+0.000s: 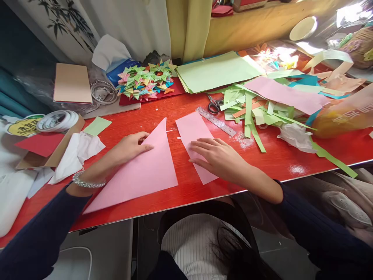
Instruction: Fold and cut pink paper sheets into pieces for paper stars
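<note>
White ribbed knit (195, 245) is nearest, over the person's body, and navy sleeves (314, 229) reach from both sides across the front edge of the red surface (186, 175). Close to that edge, left of centre, lies a larger pink sheet (145, 171) with a long slanting left side. The left hand (128, 149), a beaded bracelet (89, 181) at its wrist, is at that slanting side: the thumb rests on top and the fingers curl by the edge, so whether this grip pinches the paper cannot be told. Just to the right, across a narrow gap of red, lies a pink strip (192, 128). The right hand (217, 155) is spread palm down over it, its grip loose, fingers extended and clenching nothing.

Beyond the strip, a clear ruler (217, 122) lies aslant, with black-handled scissors (215, 107) just behind it. To their right spreads a heap of green strips (249, 112), with a crumpled white tissue (297, 138) at its near side. A small green square (97, 126) lies farther left, near white tape rolls (58, 121). Farther back are a pile of colourful folded paper pieces (145, 79) and stacked pale green sheets (218, 72), before a yellow curtain (198, 23).
</note>
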Tool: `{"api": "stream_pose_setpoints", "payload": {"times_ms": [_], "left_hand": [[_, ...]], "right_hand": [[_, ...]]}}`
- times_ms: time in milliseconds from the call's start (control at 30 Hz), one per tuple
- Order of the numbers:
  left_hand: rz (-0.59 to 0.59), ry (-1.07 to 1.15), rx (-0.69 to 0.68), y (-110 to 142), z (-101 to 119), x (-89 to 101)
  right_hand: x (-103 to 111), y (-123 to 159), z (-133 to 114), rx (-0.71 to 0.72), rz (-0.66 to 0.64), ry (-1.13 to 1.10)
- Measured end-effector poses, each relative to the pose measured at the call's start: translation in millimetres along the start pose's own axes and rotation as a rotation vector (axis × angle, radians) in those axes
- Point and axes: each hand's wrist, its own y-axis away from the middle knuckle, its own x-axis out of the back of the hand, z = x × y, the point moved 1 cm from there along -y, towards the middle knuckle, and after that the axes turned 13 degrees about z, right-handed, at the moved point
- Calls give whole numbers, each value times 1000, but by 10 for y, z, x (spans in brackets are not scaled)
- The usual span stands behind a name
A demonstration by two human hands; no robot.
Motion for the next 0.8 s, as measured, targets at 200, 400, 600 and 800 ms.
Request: {"api": "stream_pose_setpoints", "payload": {"times_ms": [200,400,600,800], "left_hand": [[45,524,167,140,155,-12],[-85,393,154,152,144,-64],[94,-78,-25,-23,-179,16],[131,-291,-147,-8,2,63]], "right_hand": [[131,-324,95,-380,72,-468],[128,-233,63,-260,-39,-486],[75,450,-68,173,-138,-118],[52,802,-344,232,-33,-9]]}}
